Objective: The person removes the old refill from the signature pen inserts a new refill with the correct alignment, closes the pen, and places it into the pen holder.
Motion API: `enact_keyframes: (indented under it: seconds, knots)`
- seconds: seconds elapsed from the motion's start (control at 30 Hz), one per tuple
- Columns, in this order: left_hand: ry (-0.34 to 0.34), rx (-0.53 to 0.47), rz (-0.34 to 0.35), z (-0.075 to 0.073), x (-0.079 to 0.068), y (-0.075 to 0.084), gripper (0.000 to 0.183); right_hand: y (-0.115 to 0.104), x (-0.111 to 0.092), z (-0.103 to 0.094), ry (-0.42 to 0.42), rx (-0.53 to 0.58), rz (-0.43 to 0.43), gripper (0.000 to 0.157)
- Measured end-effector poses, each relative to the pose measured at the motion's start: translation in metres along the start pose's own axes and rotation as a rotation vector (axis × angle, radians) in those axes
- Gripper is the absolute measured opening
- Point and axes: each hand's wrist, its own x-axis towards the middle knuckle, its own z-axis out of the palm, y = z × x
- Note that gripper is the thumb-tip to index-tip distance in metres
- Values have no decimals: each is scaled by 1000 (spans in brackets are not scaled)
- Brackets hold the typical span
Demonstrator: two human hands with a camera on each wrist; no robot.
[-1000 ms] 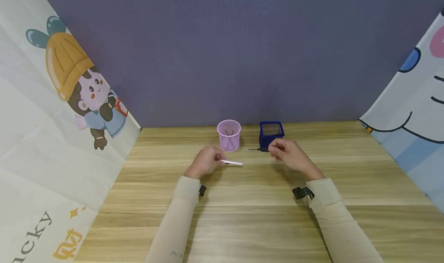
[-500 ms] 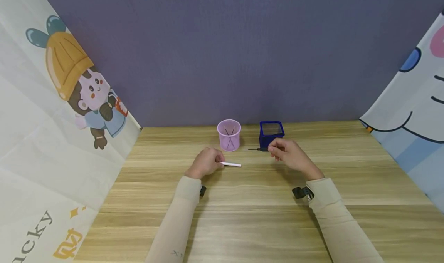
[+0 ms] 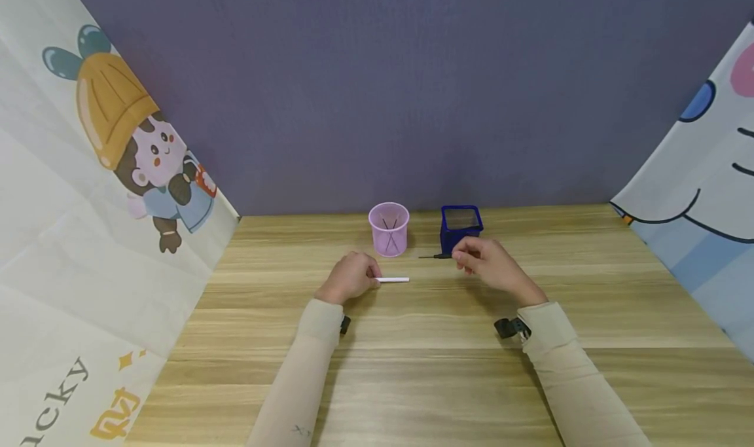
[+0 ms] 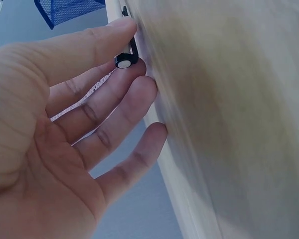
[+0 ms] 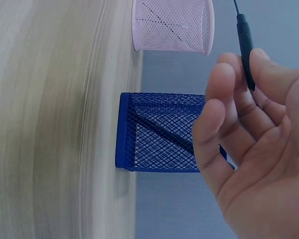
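Observation:
My left hand (image 3: 352, 275) pinches a white pen (image 3: 393, 279) between thumb and fingers, low over the table. Its black end with a clip (image 4: 135, 47) shows in the left wrist view, and the white barrel points right in the head view. With thumb and fingertips my right hand (image 3: 485, 260) pinches a small black screwdriver (image 5: 244, 45). The thin shaft points left, and its tip is too small to make out. Behind the right hand stands a blue mesh pen holder (image 3: 461, 228), partly hidden by it. Behind the left hand's pen is a round pink mesh pen holder (image 3: 389, 237).
Two thin dark sticks stand crossed in the pink holder. A dark slim item (image 5: 162, 133) leans inside the blue holder. Both holders stand on the wooden table (image 3: 412, 381), near the purple-grey back panel (image 3: 377, 93). Printed cloths (image 3: 53, 250) flank the table.
The white pen has swung from a slight tilt to nearly level, drawn a little left. My right hand has shifted slightly left and toward me with the screwdriver. Both holders stay put.

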Motion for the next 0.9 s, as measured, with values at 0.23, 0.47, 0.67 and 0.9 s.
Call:
enact_keyframes:
  seconds: [0.23,0.47,0.67,0.9]
  knots:
    - [-2,2,-4,1,1,0,8,-1,1,1,-1,7,-11,16]
    - [-7,-12,-6,1,0,-1,8,-1,0,1,-5,7,-5,14]
    - [-10,-14,-4,1,-1,-1,9,0,1,1,-2,5,-11,15]
    - [-13,-20,4,-1,-1,0,9,-2,1,2,0,17,-9,16]
